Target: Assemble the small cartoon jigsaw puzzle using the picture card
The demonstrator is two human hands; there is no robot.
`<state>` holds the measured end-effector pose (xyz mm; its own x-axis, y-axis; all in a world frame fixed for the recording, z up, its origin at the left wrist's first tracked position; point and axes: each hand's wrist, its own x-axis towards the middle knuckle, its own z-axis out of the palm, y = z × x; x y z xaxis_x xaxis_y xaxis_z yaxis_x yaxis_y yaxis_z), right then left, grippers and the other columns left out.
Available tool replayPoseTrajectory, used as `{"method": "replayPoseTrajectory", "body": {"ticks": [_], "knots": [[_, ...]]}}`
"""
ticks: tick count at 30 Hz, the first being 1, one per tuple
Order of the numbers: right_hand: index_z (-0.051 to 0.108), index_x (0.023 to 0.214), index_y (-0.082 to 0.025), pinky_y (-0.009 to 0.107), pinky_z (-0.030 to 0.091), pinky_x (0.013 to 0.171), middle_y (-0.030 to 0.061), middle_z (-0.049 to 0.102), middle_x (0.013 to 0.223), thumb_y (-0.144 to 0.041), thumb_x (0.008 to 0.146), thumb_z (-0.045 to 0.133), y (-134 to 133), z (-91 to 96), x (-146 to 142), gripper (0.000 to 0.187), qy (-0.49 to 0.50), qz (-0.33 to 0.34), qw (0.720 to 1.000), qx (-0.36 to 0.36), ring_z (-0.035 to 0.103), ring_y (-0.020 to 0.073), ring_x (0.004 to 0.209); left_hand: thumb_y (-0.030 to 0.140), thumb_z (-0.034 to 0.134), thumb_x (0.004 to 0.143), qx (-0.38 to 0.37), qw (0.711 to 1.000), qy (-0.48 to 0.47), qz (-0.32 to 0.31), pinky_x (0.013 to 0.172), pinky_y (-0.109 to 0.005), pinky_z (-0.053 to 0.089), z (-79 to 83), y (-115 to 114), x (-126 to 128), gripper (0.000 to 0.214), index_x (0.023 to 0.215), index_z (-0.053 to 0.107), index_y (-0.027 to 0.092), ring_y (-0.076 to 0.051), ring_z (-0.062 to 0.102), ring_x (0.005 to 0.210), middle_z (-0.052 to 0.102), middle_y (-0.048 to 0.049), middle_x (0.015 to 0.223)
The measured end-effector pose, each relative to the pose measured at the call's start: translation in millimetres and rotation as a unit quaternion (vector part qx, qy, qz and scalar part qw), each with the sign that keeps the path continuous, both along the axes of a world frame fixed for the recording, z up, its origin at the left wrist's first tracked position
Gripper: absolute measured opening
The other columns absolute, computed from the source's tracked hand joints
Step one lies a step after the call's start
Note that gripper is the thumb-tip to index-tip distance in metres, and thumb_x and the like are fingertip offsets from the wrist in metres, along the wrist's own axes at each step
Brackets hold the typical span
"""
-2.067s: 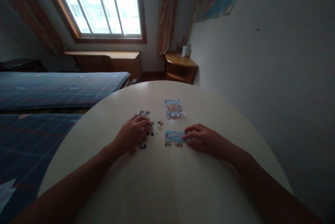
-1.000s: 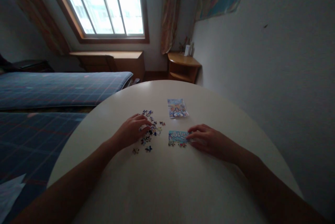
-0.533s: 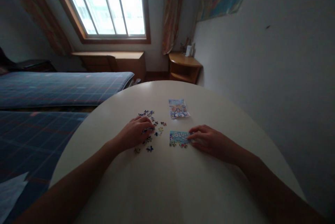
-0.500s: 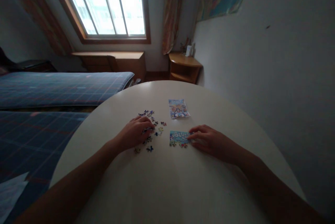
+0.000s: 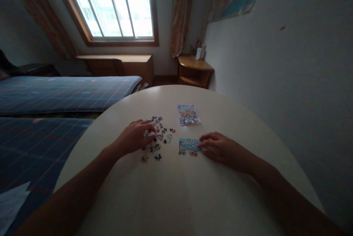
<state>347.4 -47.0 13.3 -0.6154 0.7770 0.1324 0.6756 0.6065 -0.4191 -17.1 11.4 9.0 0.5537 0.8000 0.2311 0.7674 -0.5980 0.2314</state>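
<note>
My left hand (image 5: 136, 135) is over the left side of a loose pile of jigsaw puzzle pieces (image 5: 156, 147), its thumb and fingers curved and apart, with no piece visible between them. The fingers hide part of the pile. To the right lies a partly joined puzzle (image 5: 189, 145), light blue with lettering and a jagged lower edge. My right hand (image 5: 216, 146) rests at its right end, fingers spread, their tips touching it and covering that end. Beyond the joined section lies a small picture sheet (image 5: 188, 114) with a cartoon penguin-like figure.
Everything lies on a round white table (image 5: 171, 192). Beds with blue plaid mattresses (image 5: 68, 92) stand to the left, with papers (image 5: 13, 206) on the nearer one. A wall (image 5: 289, 81) runs along the right. A desk (image 5: 132, 59) and corner shelf (image 5: 195, 64) stand beyond.
My left hand has drawn back to the left across the pile, uncovering several pieces in its middle. My right hand and the joined puzzle have stayed nearly in place.
</note>
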Motion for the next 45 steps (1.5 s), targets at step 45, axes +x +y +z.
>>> {"method": "replayPoseTrajectory", "body": {"ticks": [45], "knots": [[0.071,0.111,-0.025,0.043,0.052,0.097,0.0105,0.065,0.122,-0.028,0.092,0.058,-0.9,0.5,0.8,0.023,0.004,-0.004,1.0,-0.01,0.064,0.0232,0.109,0.039,0.053,0.096,0.029,0.998,-0.05,0.021,0.092,-0.039,0.049,-26.0,19.7,-2.1,0.028,0.1,0.075,0.023,-0.023,0.063,0.097,0.071,-0.0077,0.107]]}}
